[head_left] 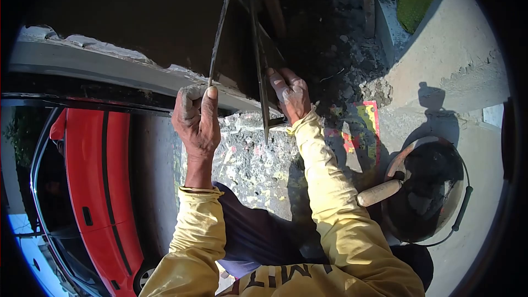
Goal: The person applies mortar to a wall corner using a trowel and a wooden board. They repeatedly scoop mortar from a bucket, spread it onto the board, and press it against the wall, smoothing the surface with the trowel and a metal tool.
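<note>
My left hand (196,115), its fingers coated in grey, pinches the lower end of a thin, dirty rod (221,27) between thumb and fingers. The rod runs upward past a dark wall face. To the right, my right hand (290,94) is closed at a long, narrow flat tool (258,60) seen almost edge-on, its pointed end downward. A short dark piece, perhaps its handle, sticks out below the hand. How the fingers wrap round it is partly hidden. Both hands are near a ledge (148,77) with a ragged mortar edge.
A bucket (461,179) of dark, wet-looking material stands at the right, with a tool's pale handle (379,192) over its rim. A red car (91,187) is at the left. Rubble (377,91) and a green object (415,5) lie at upper right, beside a pale wall (462,49).
</note>
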Motion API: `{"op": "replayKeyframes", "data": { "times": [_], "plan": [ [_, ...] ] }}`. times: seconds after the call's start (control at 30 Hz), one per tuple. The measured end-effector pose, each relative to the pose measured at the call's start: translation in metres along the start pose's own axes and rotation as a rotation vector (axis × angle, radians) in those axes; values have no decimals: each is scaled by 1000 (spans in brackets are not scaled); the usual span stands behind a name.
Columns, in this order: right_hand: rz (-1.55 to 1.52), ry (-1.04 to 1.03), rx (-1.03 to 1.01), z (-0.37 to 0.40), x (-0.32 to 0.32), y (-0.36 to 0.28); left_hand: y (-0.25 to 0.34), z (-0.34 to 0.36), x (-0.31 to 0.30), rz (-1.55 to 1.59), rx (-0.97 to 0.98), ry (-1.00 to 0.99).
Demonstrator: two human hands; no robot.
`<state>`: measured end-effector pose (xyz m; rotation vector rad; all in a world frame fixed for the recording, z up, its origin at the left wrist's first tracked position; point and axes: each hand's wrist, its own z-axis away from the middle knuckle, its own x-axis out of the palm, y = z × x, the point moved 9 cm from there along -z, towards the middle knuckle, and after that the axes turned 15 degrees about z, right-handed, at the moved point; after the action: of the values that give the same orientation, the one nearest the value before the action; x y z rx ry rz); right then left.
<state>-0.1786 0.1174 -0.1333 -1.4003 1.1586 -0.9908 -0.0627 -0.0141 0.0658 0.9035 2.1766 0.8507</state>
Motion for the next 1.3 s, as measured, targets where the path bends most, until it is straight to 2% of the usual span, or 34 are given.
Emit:
{"op": "replayKeyframes", "data": {
  "times": [0.07,0.1,0.17,0.23,0.27,0.3,0.37,0.4,0.47,0.53,0.57,0.67,0.8,0.9,1.0,1.1,1.17,1.23,1.3],
  "plan": [
    [126,-126,130,15,-4,-29,0,-1,1,12,-4,-5],
    [235,-42,-51,28,-8,-39,1,-1,1,15,-22,-6],
    [201,-161,13,55,-2,-33,3,0,1,11,-46,3],
    [38,-282,13,84,5,-21,5,-1,2,-1,-52,15],
    [-94,-241,-67,95,3,-29,9,-1,4,-25,-18,1],
    [-167,-353,112,111,6,-15,6,0,3,5,-19,9],
    [-323,-335,348,127,8,23,2,0,2,46,15,34],
    [-459,-264,465,131,8,49,-4,2,0,92,-56,30],
    [-479,-97,556,126,-9,83,-4,2,0,77,-20,27],
    [-422,74,495,108,-25,108,-4,2,-1,58,-1,23],
    [-347,94,460,99,-33,113,-1,1,0,40,15,18],
    [-189,23,476,74,-38,127,-1,2,1,57,19,19],
    [-212,-56,817,54,-19,165,-3,2,0,85,18,9],
    [-164,-105,787,44,-8,199,-5,4,1,125,-21,29],
    [129,43,591,30,-12,203,-8,4,0,155,-14,17],
    [192,-51,465,22,5,212,-7,4,2,174,-30,17],
    [524,-54,126,6,8,187,-7,3,1,149,-42,14],
    [292,-112,432,7,8,199,-8,4,2,145,-48,5],
    [199,-81,476,6,9,181,-9,3,0,158,-43,-10]
  ]
}}
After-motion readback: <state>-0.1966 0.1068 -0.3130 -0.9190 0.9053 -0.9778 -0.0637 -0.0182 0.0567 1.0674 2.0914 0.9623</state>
